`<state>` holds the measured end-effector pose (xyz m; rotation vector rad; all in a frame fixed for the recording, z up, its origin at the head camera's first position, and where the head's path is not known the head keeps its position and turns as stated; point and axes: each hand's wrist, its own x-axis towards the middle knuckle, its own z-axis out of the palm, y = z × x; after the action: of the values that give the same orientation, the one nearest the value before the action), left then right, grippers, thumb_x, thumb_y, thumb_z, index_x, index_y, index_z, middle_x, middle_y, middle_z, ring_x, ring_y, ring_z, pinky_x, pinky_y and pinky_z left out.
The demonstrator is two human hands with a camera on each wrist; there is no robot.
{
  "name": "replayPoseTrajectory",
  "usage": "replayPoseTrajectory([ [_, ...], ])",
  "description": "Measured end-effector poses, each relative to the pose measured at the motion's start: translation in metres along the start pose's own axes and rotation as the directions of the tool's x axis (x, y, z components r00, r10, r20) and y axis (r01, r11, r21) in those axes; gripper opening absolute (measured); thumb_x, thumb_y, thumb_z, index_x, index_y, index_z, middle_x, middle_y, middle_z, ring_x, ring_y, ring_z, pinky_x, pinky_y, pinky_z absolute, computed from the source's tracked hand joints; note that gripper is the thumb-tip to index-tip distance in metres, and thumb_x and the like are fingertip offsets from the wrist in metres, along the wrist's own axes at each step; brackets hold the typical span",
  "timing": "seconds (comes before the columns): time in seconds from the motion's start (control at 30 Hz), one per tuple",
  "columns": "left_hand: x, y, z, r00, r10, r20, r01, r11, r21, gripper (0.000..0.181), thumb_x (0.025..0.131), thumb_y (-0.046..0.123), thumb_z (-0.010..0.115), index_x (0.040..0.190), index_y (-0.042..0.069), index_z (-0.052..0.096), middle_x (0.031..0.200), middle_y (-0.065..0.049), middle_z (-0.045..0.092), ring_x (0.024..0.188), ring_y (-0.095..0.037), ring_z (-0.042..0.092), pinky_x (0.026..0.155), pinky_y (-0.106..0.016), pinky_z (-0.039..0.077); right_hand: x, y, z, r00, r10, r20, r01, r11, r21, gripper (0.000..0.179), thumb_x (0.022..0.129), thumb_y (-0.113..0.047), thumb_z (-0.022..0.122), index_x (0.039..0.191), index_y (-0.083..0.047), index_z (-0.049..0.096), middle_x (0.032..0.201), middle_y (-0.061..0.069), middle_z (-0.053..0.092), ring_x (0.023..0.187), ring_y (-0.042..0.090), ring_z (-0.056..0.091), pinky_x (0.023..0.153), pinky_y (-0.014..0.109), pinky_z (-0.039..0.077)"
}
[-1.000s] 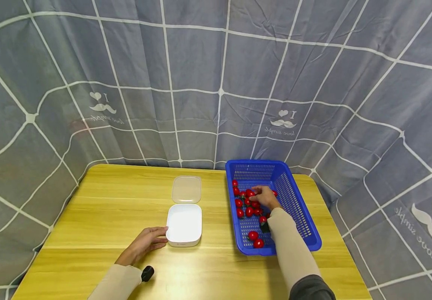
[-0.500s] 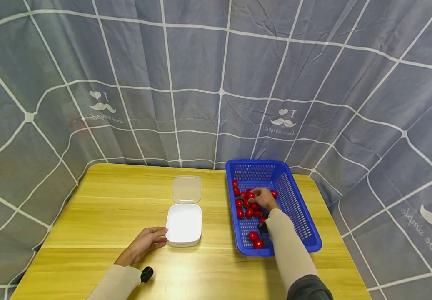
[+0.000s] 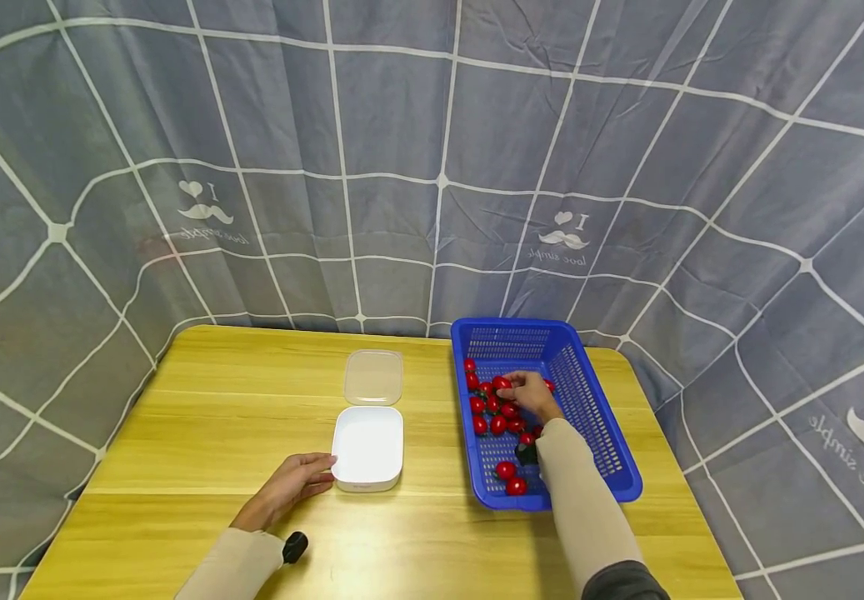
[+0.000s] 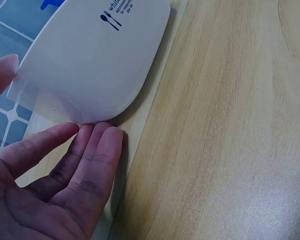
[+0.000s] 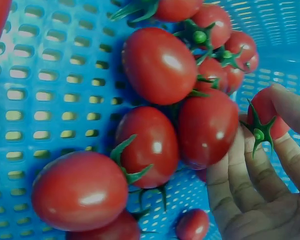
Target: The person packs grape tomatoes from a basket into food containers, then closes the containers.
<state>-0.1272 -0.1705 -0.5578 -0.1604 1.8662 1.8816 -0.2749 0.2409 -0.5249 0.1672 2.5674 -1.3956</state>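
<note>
My left hand [image 3: 292,486] rests against the left side of a white square food container [image 3: 368,447] on the table. In the left wrist view its nearly straight fingers [image 4: 97,160] touch the outer wall of the container [image 4: 97,60] low at a corner, the thumb up by the rim. My right hand [image 3: 531,395] is inside a blue plastic basket [image 3: 606,425]. Between thumb and fingers it pinches a red cherry tomato [image 5: 264,107], its green calyx showing in the right wrist view. Several other cherry tomatoes [image 5: 157,65] lie beside the fingers.
A translucent lid [image 3: 373,377] lies flat right behind the container. Two tomatoes [image 3: 506,470] sit apart near the basket's front end. The wooden table [image 3: 244,400] is backed by a grey curtain [image 3: 394,217] with white lines.
The right hand has shifted slightly within the basket, where it now pinches a tomato at its fingertips. The left hand and the container have kept their places.
</note>
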Motion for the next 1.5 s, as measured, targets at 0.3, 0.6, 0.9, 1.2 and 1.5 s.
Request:
replayPoseTrajectory([
  [0.3,0.002,0.000,0.001,1.000,-0.003,-0.023,0.003,1.000,0.004,0.061,0.100,0.025,0.052,0.133,-0.024,0.034,0.133,-0.032,0.044,0.108,-0.025,0.057,0.100,-0.042,0.049,-0.011,-0.022,-0.004,0.999,-0.042,-0.014,0.043,0.994,0.101,0.033,0.087,-0.003,0.069,0.116,0.010,0.061,0.105,0.020,0.066,0.091,0.033,0.064,0.085,0.046,0.055],
  [0.6,0.001,0.001,0.002,0.999,-0.004,-0.036,0.004,1.000,-0.003,0.057,0.100,0.022,0.052,0.132,-0.023,0.037,0.133,-0.031,0.046,0.108,-0.024,0.057,0.099,-0.039,0.050,-0.027,-0.046,-0.009,0.989,-0.145,-0.044,0.150,0.976,0.161,0.034,0.085,-0.002,0.071,0.115,0.008,0.061,0.099,0.014,0.066,0.082,0.026,0.068,0.072,0.027,0.058],
  [0.9,0.002,0.001,0.004,0.999,-0.002,-0.047,0.002,1.000,-0.008,0.055,0.101,0.022,0.051,0.132,-0.022,0.038,0.130,-0.028,0.050,0.109,-0.025,0.057,0.101,-0.042,0.048,-0.045,-0.066,-0.006,0.980,-0.196,-0.027,0.197,0.966,0.166,0.038,0.084,-0.006,0.073,0.118,0.005,0.062,0.106,0.018,0.066,0.084,0.024,0.067,0.076,0.033,0.057],
  [1.2,0.002,-0.002,0.004,0.998,0.002,-0.055,-0.003,1.000,-0.017,0.056,0.101,0.022,0.052,0.132,-0.022,0.038,0.131,-0.029,0.048,0.109,-0.025,0.057,0.102,-0.043,0.047,-0.059,-0.085,0.008,0.973,-0.232,0.009,0.227,0.958,0.176,0.037,0.085,-0.008,0.073,0.118,0.004,0.064,0.104,0.017,0.068,0.081,0.018,0.066,0.068,0.023,0.052],
  [1.5,0.000,-0.001,0.004,0.998,0.004,-0.063,-0.005,1.000,-0.009,0.056,0.100,0.022,0.052,0.132,-0.021,0.039,0.131,-0.029,0.048,0.109,-0.026,0.057,0.101,-0.043,0.048,-0.072,-0.099,0.041,0.969,-0.240,0.057,0.223,0.951,0.214,0.033,0.083,-0.006,0.075,0.114,0.002,0.067,0.096,0.013,0.069,0.074,0.012,0.059,0.063,0.024,0.050],
])
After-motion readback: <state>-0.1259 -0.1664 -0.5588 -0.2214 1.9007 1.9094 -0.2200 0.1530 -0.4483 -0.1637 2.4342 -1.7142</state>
